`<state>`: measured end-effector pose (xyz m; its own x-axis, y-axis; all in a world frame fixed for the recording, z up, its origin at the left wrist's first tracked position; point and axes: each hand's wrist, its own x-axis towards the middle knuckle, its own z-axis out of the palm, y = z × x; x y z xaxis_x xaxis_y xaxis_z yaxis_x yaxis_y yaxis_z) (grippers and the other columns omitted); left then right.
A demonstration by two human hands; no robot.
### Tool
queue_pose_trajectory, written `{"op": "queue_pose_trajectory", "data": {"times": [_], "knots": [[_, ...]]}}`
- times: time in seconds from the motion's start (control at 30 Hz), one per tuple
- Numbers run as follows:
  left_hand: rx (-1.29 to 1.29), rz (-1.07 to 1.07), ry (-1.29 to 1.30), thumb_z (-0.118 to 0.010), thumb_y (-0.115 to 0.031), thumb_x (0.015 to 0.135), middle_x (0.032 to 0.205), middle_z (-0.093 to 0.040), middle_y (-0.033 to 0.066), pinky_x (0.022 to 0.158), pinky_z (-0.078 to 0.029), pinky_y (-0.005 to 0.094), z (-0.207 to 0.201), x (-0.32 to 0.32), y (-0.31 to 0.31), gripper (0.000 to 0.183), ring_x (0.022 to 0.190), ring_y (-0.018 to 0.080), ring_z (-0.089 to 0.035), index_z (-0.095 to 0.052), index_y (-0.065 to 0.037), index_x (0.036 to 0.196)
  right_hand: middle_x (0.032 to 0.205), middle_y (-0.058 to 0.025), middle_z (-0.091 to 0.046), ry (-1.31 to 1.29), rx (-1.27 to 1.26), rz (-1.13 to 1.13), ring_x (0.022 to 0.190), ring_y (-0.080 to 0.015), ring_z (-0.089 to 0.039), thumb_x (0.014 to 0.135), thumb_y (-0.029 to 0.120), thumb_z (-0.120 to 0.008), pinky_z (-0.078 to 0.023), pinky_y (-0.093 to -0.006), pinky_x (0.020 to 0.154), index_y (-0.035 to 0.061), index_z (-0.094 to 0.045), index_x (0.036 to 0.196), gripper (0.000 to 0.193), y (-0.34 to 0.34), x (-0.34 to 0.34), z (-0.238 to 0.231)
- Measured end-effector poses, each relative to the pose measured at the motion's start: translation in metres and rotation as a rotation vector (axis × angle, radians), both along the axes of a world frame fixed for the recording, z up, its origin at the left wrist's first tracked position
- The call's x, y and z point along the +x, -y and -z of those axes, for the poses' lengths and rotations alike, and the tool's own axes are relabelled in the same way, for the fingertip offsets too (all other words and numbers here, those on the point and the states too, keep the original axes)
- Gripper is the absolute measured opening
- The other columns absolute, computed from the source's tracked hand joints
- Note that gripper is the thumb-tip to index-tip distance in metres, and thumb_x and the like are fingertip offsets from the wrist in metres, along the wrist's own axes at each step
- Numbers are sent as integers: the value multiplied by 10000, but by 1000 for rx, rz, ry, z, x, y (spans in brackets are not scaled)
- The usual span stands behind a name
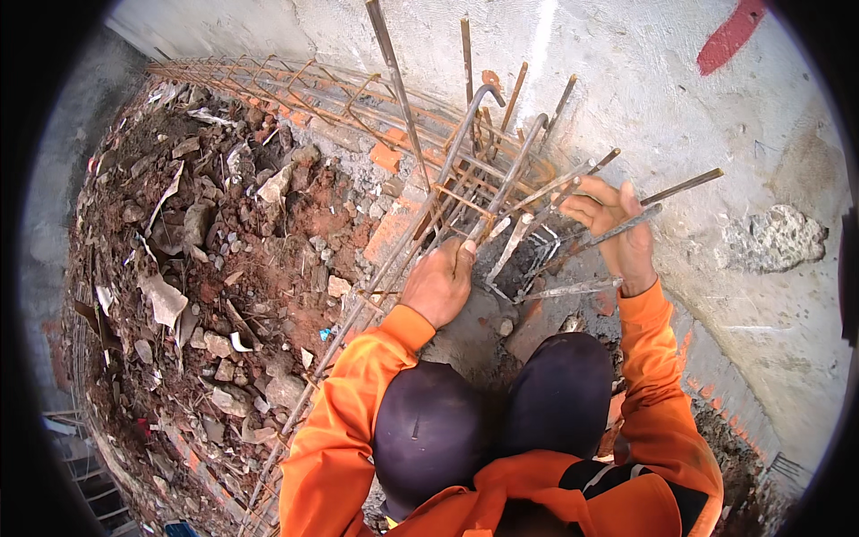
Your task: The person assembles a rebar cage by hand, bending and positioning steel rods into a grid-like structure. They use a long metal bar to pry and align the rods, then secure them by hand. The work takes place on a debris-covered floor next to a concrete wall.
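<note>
My left hand [440, 285] is closed around a steel bar of a rebar cage [488, 215], close to one of its square stirrups. The cage's bars have hooked ends and stand out toward the wall. On the right, my right hand [617, 228] is raised among several rebar ends, its thumb apart from its bent fingers. Its fingertips are beside a bar end, and I cannot make out whether they touch it. A rebar stub [617, 225] crosses in front of the palm. Below the hands, grey-coated bars and a stirrup [541, 251] stick out of a cavity.
A concrete wall [644, 98] with a red mark rises ahead. Another rebar cage [259, 76] runs along its foot to the left. Rubble and reddish soil [215, 251] cover the left side. Broken bricks [394, 228] lie beside the cage. My dark-covered knees [429, 425] are below my hands.
</note>
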<state>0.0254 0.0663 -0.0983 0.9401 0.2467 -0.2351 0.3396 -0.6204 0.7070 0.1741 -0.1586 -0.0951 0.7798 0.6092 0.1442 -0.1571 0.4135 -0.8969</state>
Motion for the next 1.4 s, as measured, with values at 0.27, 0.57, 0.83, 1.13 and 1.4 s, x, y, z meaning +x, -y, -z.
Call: {"op": "queue_pose_trajectory", "data": {"times": [0.27, 0.57, 0.83, 1.13, 1.4], "knots": [[-77, -20, 73, -412, -323, 977, 767, -581, 259, 682, -426, 490, 5, 1, 2, 363, 785, 453, -563, -559, -1, 896, 1059, -172, -623, 422, -246, -5, 822, -236, -679, 892, 163, -633, -571, -339, 778, -15, -672, 1001, 213, -13, 40, 8], [-135, 12, 103, -435, -288, 967, 747, -578, 249, 675, -431, 481, -3, 6, 1, 341, 763, 441, -567, -577, 7, 875, 938, -106, -663, 718, -331, 196, 748, -129, -622, 842, 138, -692, -515, -244, 646, -31, -674, 983, 221, -33, 49, 12], [234, 98, 282, -518, -248, 936, 859, -618, 208, 734, -479, 382, -22, -15, -24, 276, 772, 347, -608, -626, -1, 995, 955, -152, -664, -9, -184, -1, 746, -248, -685, 851, 209, -689, -598, -348, 676, -51, -634, 944, 281, -18, 29, 24], [-119, -58, 1070, -571, -498, 883, 1105, -532, 142, 848, -443, 332, -111, 85, -62, 667, 998, 187, -527, -442, 22, 1281, 754, -106, -665, 335, -180, 95, 666, -163, -665, 850, 92, -684, -539, -277, 594, -35, -639, 806, 142, -33, 47, 29], [-508, -381, 1207, -561, -431, 889, 491, -233, -65, 422, -126, 255, -116, 162, -25, 516, 446, 47, -186, -279, -170, 544, 771, -76, -661, 354, -271, -36, 710, -122, -653, 864, 142, -681, -513, -248, 630, -15, -617, 830, 173, -25, 47, 13]]}}
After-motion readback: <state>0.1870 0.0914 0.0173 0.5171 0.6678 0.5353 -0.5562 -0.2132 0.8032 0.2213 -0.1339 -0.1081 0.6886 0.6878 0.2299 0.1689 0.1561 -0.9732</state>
